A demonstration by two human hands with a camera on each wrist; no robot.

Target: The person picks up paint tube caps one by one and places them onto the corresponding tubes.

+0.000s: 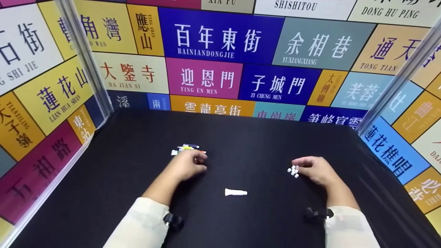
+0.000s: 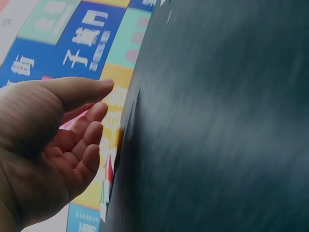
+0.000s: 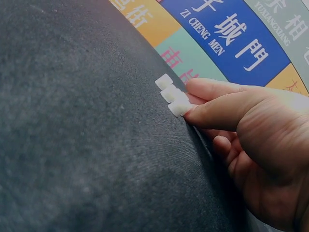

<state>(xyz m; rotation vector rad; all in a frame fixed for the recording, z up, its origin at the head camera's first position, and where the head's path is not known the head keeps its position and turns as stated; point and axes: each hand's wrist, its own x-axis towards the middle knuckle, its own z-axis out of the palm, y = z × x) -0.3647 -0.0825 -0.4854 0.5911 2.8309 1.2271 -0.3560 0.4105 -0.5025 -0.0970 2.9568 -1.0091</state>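
Observation:
My left hand (image 1: 190,164) is in front of a little pile of slim tubes (image 1: 186,148) with coloured markings, its fingers loosely curled and a gap between thumb and forefinger. Nothing lies in that hand (image 2: 53,145) in the left wrist view. On the right, my right hand (image 1: 315,169) reaches a cluster of small white cap-like pieces (image 1: 293,171). Thumb and forefinger of this hand (image 3: 256,125) pinch at the nearest white piece (image 3: 178,108), thumb tip right at its edge. Between the hands a small white tube (image 1: 236,192) lies on its side.
A black cloth (image 1: 241,144) covers the table. Behind it and at both sides stand walls of coloured signs (image 1: 220,38), with clear upright strips (image 1: 86,58) at the corners. Dark straps (image 1: 174,220) circle both wrists over pale sleeves.

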